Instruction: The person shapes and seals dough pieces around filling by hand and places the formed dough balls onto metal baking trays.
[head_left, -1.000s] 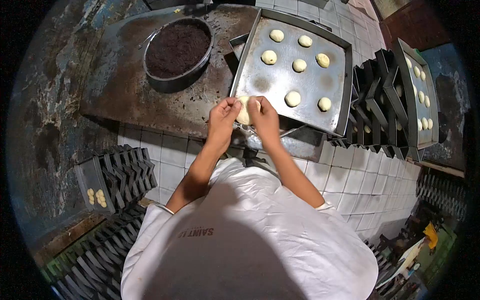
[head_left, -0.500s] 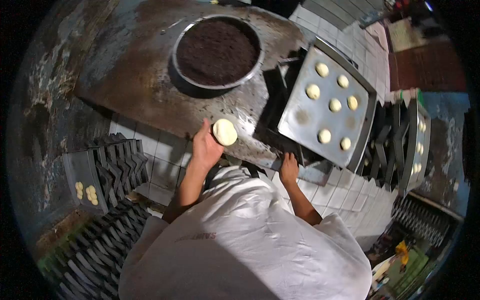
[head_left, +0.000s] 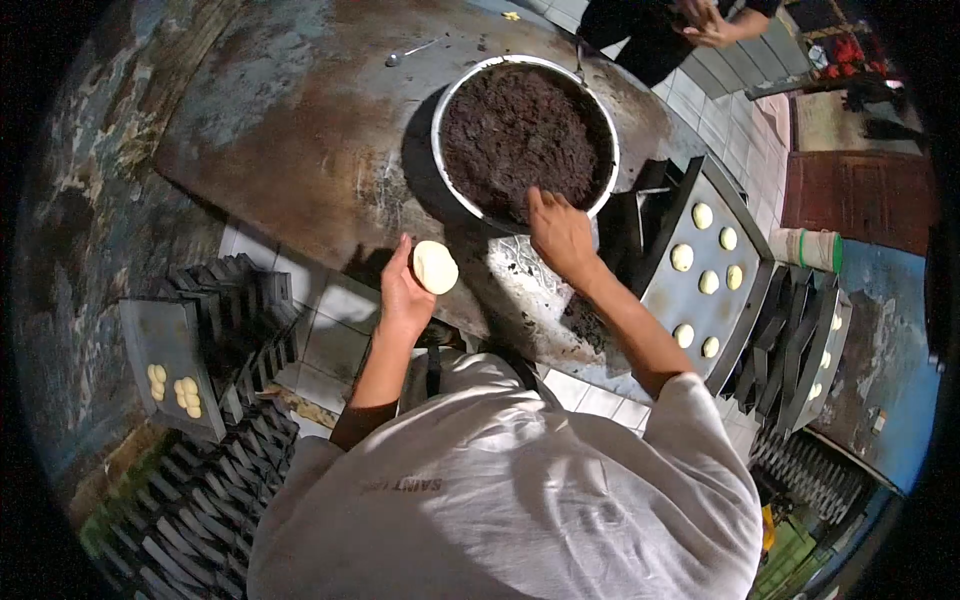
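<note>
My left hand holds a flattened round of pale dough on its fingers, over the near edge of the worktable. Over the near rim of a wide metal bowl reaches my right hand. Its fingers are curled together at the surface of the dark, crumbly filling heaped in the bowl. The fingertips are partly hidden, so how much filling they pinch does not show.
Right of the bowl, a baking tray carries several dough balls. Stacked trays with more dough stand at left. A spoon lies behind the bowl on the stained worktable. Beyond the table, another person's hands are close together.
My right hand has gone from the table's near edge up to the filling in the bowl. The view has shifted, bringing another person in at the top. My left hand still holds the dough.
</note>
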